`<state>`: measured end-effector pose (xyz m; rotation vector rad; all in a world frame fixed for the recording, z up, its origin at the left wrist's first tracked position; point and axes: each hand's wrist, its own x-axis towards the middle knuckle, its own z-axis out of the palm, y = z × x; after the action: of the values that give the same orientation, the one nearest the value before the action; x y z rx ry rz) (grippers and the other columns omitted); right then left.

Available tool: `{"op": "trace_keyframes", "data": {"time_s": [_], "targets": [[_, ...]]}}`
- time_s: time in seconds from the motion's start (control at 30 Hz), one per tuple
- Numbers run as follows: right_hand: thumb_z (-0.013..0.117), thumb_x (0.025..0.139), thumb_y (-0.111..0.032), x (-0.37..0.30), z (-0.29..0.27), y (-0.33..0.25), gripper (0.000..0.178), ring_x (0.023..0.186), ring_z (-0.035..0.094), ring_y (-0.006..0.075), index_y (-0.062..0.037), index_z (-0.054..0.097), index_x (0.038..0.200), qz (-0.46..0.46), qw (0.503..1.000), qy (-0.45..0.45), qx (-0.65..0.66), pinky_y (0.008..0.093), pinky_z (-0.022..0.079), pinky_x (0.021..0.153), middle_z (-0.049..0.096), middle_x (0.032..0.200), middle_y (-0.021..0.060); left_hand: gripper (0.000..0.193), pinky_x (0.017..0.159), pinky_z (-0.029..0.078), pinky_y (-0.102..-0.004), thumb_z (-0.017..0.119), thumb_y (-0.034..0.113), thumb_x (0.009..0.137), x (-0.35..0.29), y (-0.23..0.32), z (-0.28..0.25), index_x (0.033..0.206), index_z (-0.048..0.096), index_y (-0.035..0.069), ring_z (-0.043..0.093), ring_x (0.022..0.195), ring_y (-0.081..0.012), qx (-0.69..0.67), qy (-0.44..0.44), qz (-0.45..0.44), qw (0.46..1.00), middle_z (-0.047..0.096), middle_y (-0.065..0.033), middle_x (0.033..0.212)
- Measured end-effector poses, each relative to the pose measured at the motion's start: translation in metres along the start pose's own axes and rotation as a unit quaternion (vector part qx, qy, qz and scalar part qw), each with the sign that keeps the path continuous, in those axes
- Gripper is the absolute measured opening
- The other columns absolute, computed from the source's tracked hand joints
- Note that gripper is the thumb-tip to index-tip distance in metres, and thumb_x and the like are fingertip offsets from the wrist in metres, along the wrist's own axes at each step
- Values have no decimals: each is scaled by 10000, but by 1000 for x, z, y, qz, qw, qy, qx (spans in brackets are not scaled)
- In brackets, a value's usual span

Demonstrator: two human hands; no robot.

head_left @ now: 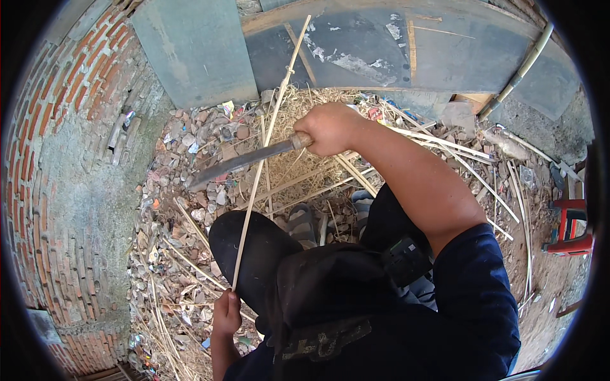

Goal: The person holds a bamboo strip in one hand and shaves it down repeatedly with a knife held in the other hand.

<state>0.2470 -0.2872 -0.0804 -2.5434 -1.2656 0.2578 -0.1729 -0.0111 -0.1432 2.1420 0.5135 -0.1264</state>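
Note:
My right hand [330,129] is closed round the wooden handle of a machete [244,161]. Its long grey blade points left and lies across a thin pale bamboo strip [257,176]; whether the edge touches the strip, I cannot tell. Down by my left thigh, my left hand [227,312] grips the strip's lower end. From there the strip slants up past my knee to the far boards, with a knot-like bump near its upper part. Beyond my feet lies a heap of straw-coloured shavings [311,101].
A brick wall [76,159] rises on the left. Dark panels [381,54] and a grey-green board [197,51] stand at the far side. More bamboo strips [454,149] lie on stony rubble to the right, near a red plastic object [570,227]. A pole [518,73] leans at the far right.

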Motion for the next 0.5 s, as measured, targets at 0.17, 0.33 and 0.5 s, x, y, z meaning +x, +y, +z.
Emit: {"op": "trace_keyframes", "data": {"time_s": [0.17, 0.33, 0.5], "targets": [[667, 740, -220, 13, 18, 20, 187, 890, 683, 334, -129, 692, 902, 24, 997, -15, 65, 483, 536, 777, 701, 880, 129, 548, 514, 315, -312, 348, 477, 1067, 3, 2, 3, 776, 485, 34, 397, 564, -104, 64, 36, 25, 997, 437, -1, 602], [661, 757, -226, 16, 19, 21, 207, 894, 684, 333, -114, 696, 928, 59, 995, 13, 83, 471, 536, 780, 698, 881, 138, 456, 515, 389, -446, 405, 355, 1057, 4, 8, 8, 769, 488, 12, 540, 527, -389, 151, 79, 35, 985, 504, -194, 569], [650, 771, -225, 15, 16, -1, 210, 903, 683, 340, -110, 699, 940, 17, 999, -33, 40, 474, 538, 798, 701, 880, 138, 449, 521, 390, -486, 375, 346, 1056, 2, 4, 12, 795, 501, 3, 550, 588, -478, 224, 100, 47, 968, 529, -237, 605]]}}
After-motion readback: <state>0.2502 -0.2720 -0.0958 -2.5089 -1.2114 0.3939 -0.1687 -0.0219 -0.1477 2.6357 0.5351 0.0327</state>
